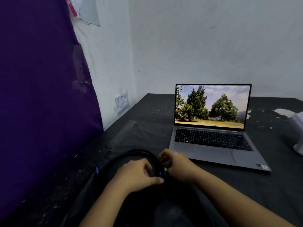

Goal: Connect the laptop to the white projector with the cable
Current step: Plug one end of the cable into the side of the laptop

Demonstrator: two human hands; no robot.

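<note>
Cable (131, 154), black and wound into a loose coil, sits at the near edge of the dark table (270, 185), just in front of the person and to the left of the laptop (213, 145). Both hands are on it where the loops bunch together: the left hand (139, 174) lies over the coil with thumb and fingers closed around the strands, and the right hand (173, 163) is curled into a fist just beside it, pinching something small at the bundle, though what exactly is too blurred to tell. Blue bands show on the cable in two places, one right between the hands and one at the coil's left side (97, 170), likely the collars of its plugs. A clear plastic sheet (131, 133) lies flat on the table just past the coil. The laptop is grey with a black keyboard, lid open, its screen showing a desktop picture of green trees with a column of icons down the left; a small sticker sits on its front right corner, unreadable from here. On the wall to the left, a white wall plate (122, 102) carries handwriting that looks like "TITIK". A purple cloth (41, 95) hangs along the left side. At the far right edge of the table, something white (299, 133) is only partly in view.
</note>
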